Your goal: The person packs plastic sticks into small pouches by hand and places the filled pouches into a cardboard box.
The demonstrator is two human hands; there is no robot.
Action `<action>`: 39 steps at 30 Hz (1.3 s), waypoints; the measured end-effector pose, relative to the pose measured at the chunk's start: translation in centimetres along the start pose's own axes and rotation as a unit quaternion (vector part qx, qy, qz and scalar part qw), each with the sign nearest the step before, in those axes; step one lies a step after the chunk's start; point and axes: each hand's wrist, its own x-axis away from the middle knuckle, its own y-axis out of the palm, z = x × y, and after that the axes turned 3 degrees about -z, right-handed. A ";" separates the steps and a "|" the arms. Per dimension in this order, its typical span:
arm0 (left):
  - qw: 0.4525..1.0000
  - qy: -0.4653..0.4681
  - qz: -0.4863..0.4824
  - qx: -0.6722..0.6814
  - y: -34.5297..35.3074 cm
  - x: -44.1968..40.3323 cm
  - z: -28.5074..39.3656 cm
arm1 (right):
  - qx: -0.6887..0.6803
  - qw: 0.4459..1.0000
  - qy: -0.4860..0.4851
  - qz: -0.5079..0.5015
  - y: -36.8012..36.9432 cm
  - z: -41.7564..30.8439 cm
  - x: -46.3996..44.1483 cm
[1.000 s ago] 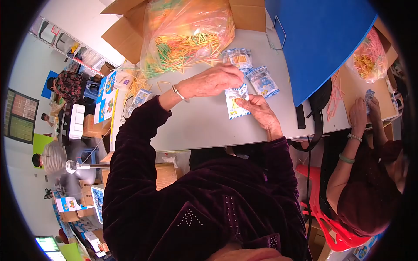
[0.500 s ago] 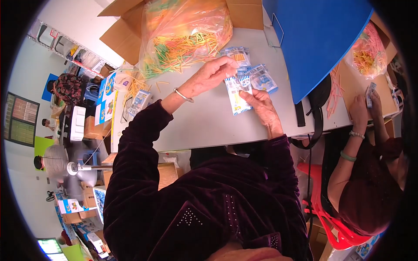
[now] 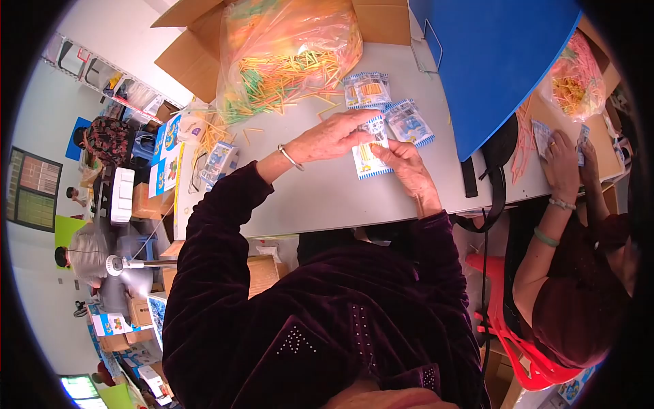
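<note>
A small blue-and-white printed packet (image 3: 371, 162) with yellow sticks showing on its front is held above the table. My right hand (image 3: 409, 170) pinches its right side, thumb in front. From the left, my left hand (image 3: 332, 138) has thumb and fingers closed about the packet's upper end, partly covering it. Just beyond lie similar packets: one with orange sticks (image 3: 368, 88) and a mostly blue one (image 3: 410, 124). Past my left hand, a large transparent bag (image 3: 293, 68) spills yellow, green and pink sticks onto the table.
A cardboard box (image 3: 194, 61) surrounds the big bag. Another packet (image 3: 219, 160) lies at the table's left side. A blue panel (image 3: 490, 68) stands at the right. Beyond it, a co-worker's hands (image 3: 569, 163) hold packets near a second bag of sticks (image 3: 578, 85). A fan (image 3: 116, 264) stands left.
My left hand has come down and closed over the packet's upper end. My right hand stays nearly in place. The co-worker's nearer hand has shifted, with another packet now showing beside it.
</note>
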 end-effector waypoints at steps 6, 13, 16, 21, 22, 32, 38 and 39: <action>0.991 -0.049 0.022 0.120 -0.3 -0.1 -0.2 | -0.004 0.999 -0.032 0.009 0.5 -0.4 -0.1; 0.994 -0.094 -0.012 0.061 -0.4 -0.2 1.3 | 0.003 1.000 -0.011 0.025 0.6 -0.5 0.2; 0.995 -0.066 -0.023 0.066 -0.6 -0.6 -0.4 | 0.022 0.999 -0.009 0.031 0.8 -0.6 0.2; 0.995 -0.025 -0.027 0.097 -1.2 -1.6 -1.0 | 0.038 0.997 -0.022 0.064 1.2 -0.7 0.0; 0.992 -0.025 -0.023 0.125 -1.3 -1.7 -0.8 | 0.043 0.996 -0.036 0.068 1.0 -0.5 -0.1; 0.995 -0.017 0.015 0.093 -5.8 -7.5 -7.4 | 0.597 0.643 -0.254 0.406 -3.2 -0.1 -2.6; 0.961 0.061 0.184 -0.196 -1.4 -7.6 -8.3 | 0.669 0.602 -0.163 0.405 -4.5 0.9 -2.7; 0.962 0.082 0.190 -0.179 -0.9 -7.0 -7.9 | 0.656 0.603 -0.194 0.410 -4.7 1.0 -2.9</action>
